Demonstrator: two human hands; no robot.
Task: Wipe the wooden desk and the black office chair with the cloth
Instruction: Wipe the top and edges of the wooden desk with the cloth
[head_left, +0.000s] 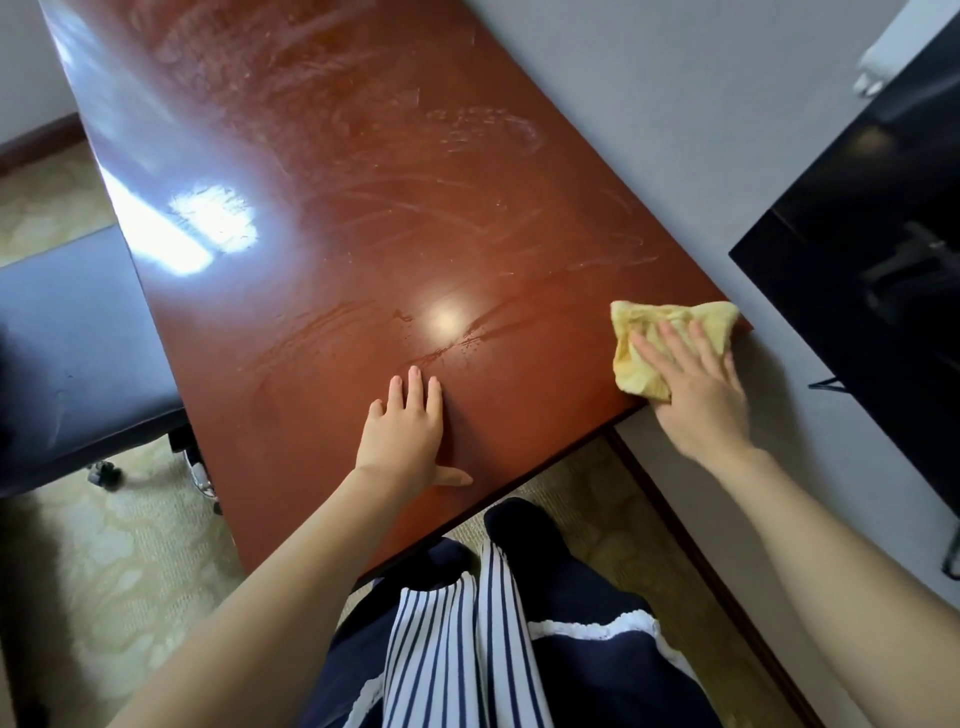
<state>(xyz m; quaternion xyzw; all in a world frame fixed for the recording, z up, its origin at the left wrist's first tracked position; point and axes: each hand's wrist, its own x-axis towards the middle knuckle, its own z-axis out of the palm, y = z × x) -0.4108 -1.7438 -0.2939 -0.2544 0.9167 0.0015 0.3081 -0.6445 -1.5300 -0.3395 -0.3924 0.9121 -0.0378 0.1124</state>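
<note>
The yellow cloth (675, 313) lies crumpled on the far right corner of the wooden worktop (363, 208), its right side reaching the edge that runs along the wall. The right hand (696, 395) lies flat on top of it, fingers straight and slightly spread, pressing it down rather than gripping it; the heel of the hand and the wrist hang out past the near edge of the worktop. The left hand (402, 436) rests palm down on the bare wood well to the left of the cloth, close to the near edge, fingers straight and together, thumb stretched out to the side, holding nothing. Between the two hands the reddish-brown surface shows a bright round reflection and thin wet streaks, and farther up the worktop pale curved smears and a large patch of window glare cross the gloss. The black office chair (67, 353) stands at the left, its seat partly tucked under the long edge of the worktop, with a caster (104, 474) showing on the patterned beige carpet (104, 571) below. To the right a grey wall (649, 104) runs beside the worktop, and a dark glossy screen (883, 234) hangs against it, above and beyond the cloth. At the bottom, the person's navy and white striped clothing (467, 649) fills the space between the forearms.
</note>
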